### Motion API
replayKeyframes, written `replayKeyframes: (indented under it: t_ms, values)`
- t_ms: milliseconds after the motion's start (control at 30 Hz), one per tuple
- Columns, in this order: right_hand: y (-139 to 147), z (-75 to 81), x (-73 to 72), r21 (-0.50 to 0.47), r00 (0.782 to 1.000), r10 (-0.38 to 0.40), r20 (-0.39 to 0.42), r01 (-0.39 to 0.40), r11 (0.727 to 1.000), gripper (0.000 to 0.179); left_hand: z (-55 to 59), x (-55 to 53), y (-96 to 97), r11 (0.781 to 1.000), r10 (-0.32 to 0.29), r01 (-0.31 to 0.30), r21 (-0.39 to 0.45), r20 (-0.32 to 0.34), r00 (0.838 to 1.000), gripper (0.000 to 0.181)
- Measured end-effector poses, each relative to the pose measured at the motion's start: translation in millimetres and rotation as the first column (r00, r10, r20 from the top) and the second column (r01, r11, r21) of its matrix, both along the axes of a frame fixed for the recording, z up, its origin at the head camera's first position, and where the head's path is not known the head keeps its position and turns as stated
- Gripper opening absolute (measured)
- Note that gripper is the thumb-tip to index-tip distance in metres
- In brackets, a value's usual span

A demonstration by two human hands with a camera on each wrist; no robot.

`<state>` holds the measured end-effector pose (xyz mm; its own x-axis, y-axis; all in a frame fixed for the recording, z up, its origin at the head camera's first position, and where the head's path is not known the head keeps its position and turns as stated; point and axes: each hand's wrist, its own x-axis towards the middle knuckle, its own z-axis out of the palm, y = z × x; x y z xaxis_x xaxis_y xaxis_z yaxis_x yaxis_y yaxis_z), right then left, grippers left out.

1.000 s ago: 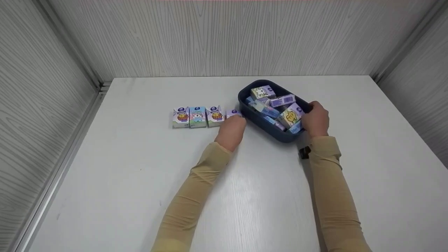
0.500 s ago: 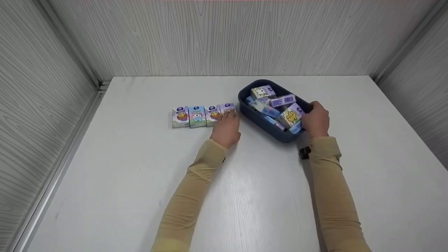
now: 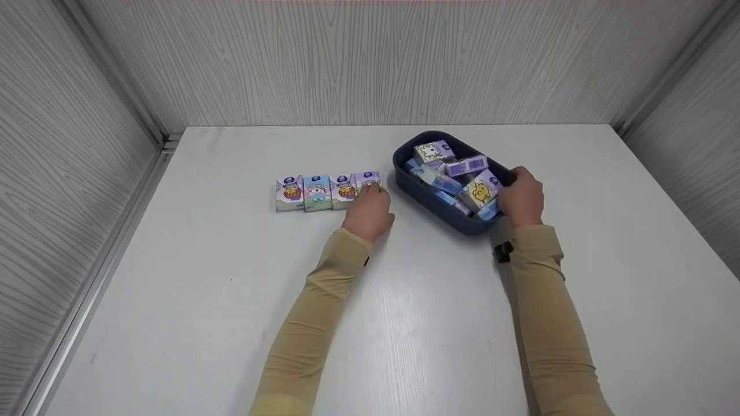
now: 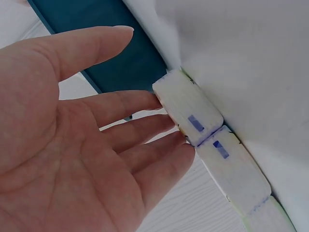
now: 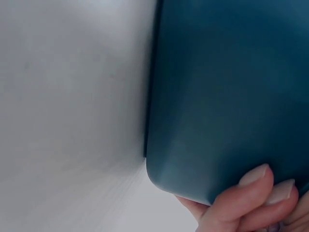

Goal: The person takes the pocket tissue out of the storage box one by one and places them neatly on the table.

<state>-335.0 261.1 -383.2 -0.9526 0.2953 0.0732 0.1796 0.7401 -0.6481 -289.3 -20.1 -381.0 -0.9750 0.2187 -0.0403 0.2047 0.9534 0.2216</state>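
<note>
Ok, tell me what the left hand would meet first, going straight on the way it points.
The left hand would meet the row's rightmost small box first; its fingertips seem to touch it.

the left arm (image 3: 312, 318) slants forward and inward; the right arm (image 3: 549, 306) stretches forward. the left hand (image 3: 369, 212) has fingers (image 4: 123, 103) nearly straight, thumb (image 4: 94, 48) well apart. the right hand (image 3: 522, 198) grips, fingers bent.

Four cartons (image 3: 317, 193) are lying in a row on the table (image 3: 202, 260), left of the bin (image 3: 436, 209); more cartons (image 3: 467, 166) sitting inside it. Left hand (image 3: 369, 212) touching row's right end, right hand (image 3: 522, 197) bin's.
</note>
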Motion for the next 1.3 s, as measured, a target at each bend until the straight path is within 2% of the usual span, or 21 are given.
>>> replayKeyframes:
  t_ms: [233,400,500,600,667,800,900,1033,1133,1300]
  values:
    - [1,-0.4,-1.1,-0.01,0.999,-0.012,0.032,0.012,1.0,0.046,0.6,-1.0,0.7,1.0,0.006,-0.006,0.014,0.01,1.0,0.048]
    - [0,0.1,-1.7,0.016,0.999,-0.017,0.034,0.016,1.0,0.045,1.1,-3.4,6.3,1.0,0.007,-0.007,0.017,-0.023,1.0,0.048]
    - [0,0.5,-2.0,0.024,0.999,-0.009,0.032,0.008,1.0,0.045,2.9,-4.1,13.7,0.999,0.012,-0.009,0.035,-0.083,0.997,0.048]
    - [0,1.1,-2.4,0.027,0.999,-0.004,0.041,0.003,1.0,0.044,5.3,-4.0,23.9,0.998,0.001,0.009,0.059,-0.165,0.986,0.052]
    - [-1,0.6,-2.9,0.024,0.999,-0.001,0.051,0.0,1.0,0.045,6.6,-3.6,30.9,0.997,-0.03,0.045,0.063,-0.219,0.975,0.053]
    - [-4,-4.1,-3.7,0.025,1.0,0.005,0.017,-0.005,1.0,0.044,6.7,-3.9,42.7,0.989,-0.119,0.14,0.044,-0.31,0.943,0.049]
    - [-6,-6.4,-4.0,0.015,1.0,0.007,0.001,-0.007,1.0,0.043,6.4,-5.3,49.6,0.982,-0.172,0.187,0.017,-0.316,0.933,0.047]
    - [-5,-4.6,-4.4,0.001,0.999,0.0,0.032,0.0,1.0,0.044,6.7,-7.6,55.5,0.976,-0.212,0.218,-0.01,-0.275,0.938,0.054]
    - [-3,-2.0,-4.2,0.004,0.999,-0.009,0.05,0.009,1.0,0.045,6.0,-9.4,58.4,0.974,-0.222,0.227,-0.012,-0.271,0.937,0.057]
    - [1,0.5,-3.7,0.002,0.997,-0.019,0.07,0.019,1.0,0.047,4.8,-10.8,62.6,0.975,-0.219,0.219,-0.033,-0.301,0.928,0.051]
